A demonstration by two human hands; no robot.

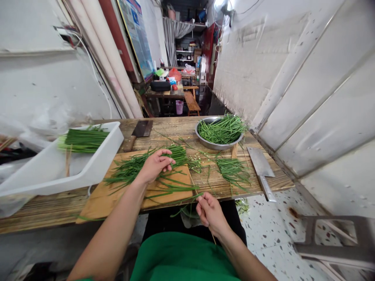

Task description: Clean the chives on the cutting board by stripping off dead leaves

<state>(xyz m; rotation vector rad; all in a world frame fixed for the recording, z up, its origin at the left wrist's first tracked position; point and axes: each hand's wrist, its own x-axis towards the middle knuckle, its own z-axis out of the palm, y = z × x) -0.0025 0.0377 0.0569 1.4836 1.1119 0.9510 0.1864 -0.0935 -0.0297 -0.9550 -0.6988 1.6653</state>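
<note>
From my remote seat, I took the cutting board (96,203) on the wooden worktop (172,124) as my landmark. A loose heap of chives (129,168) lay across the board's middle and far side, with several strands trailing over its near right part. My left grip (154,166) hovered above that heap, its fingers loosely curled and parted, with nothing visible in it. My right grip (213,214) was off the board's near right corner, in front of the worktop's edge, pinching a few chive strands (191,199) between thumb and forefinger.

Just right of the board I saw small pale scraps (195,164), and past them a smaller pile of chives (233,171). A silver cleaver (260,160) lay farther right of the board. Beyond the board, to its right, stood a metal bowl (218,147) heaped with cut greens (221,130). A dark-bladed knife (142,128) rested just behind the board. On the board's left, a white tray (106,160) held a neat green bundle (84,141).
</note>
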